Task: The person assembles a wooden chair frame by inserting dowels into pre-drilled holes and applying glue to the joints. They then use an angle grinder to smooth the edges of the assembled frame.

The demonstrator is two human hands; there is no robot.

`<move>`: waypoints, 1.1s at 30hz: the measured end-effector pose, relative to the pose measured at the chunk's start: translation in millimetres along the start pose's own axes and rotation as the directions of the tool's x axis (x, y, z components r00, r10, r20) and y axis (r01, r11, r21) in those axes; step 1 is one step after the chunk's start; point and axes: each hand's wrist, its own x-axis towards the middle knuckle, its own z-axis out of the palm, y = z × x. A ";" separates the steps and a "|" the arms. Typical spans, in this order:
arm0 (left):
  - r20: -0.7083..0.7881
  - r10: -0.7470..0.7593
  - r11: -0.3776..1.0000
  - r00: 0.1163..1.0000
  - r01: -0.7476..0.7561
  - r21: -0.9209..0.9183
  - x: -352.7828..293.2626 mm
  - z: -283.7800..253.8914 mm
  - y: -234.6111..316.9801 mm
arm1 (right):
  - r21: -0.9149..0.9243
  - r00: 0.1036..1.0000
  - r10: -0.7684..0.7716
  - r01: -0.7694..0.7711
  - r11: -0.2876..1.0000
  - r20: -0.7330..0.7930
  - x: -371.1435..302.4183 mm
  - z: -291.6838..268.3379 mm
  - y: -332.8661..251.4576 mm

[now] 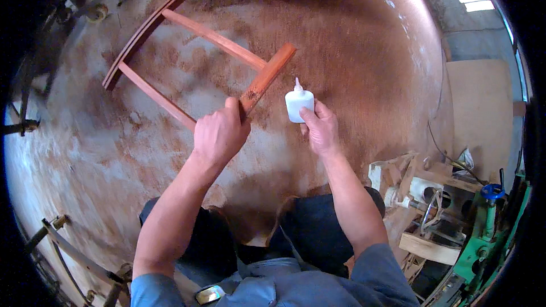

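Wooden frame (216,39), gripped at its near rail (272,74) by the left hand (220,132), seems best held steady, while the right hand (322,129), grasping the white bottle (298,104), should avoid squeezing hard.

Head-worn fisheye, downward over both hands (220,135) (323,131)

Reddish-brown wooden frame (215,39), held slanting: two bars (157,97) join a curved end piece (141,40) to a straight block (272,72). White squeeze bottle (298,104), nozzle pointing forward, near the block.
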 end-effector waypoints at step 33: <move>-0.148 0.204 -0.358 0.968 -0.067 -0.931 -56.4 -91.6 -32.0 | -0.789 0.991 -0.053 -0.065 0.611 -0.124 -37.1 -0.1 241.8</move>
